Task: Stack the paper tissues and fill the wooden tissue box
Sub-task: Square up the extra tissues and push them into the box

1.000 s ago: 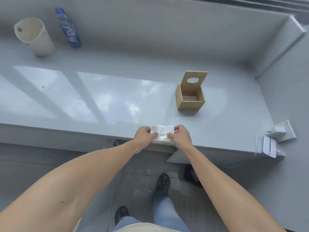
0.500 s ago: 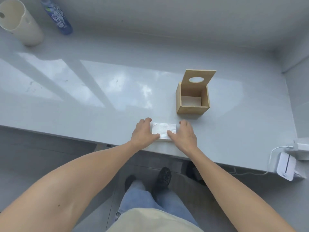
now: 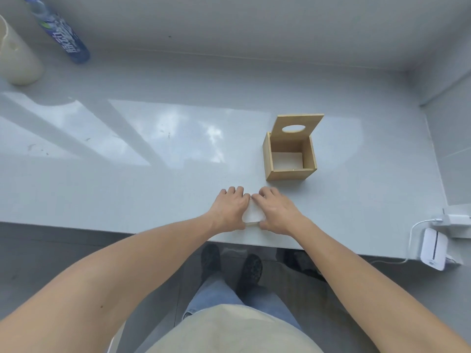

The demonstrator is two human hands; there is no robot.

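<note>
A white stack of paper tissues (image 3: 252, 214) lies on the grey counter near its front edge. My left hand (image 3: 230, 208) presses on its left side and my right hand (image 3: 276, 210) on its right side, fingers nearly touching over it, so most of the stack is hidden. The wooden tissue box (image 3: 290, 159) stands a short way beyond and to the right of my right hand. Its lid with an oval hole is tipped up at the back, and something white lies on its bottom.
A blue-labelled bottle (image 3: 62, 36) and a cream cup (image 3: 15, 59) sit at the far left of the counter (image 3: 153, 194). A white device with a cable (image 3: 433, 248) hangs at the counter's right end. A wall rises on the right.
My hands have closed in over the tissue stack, pressing it flat on the counter; earlier they held it by its ends at the counter edge. The view has moved closer.
</note>
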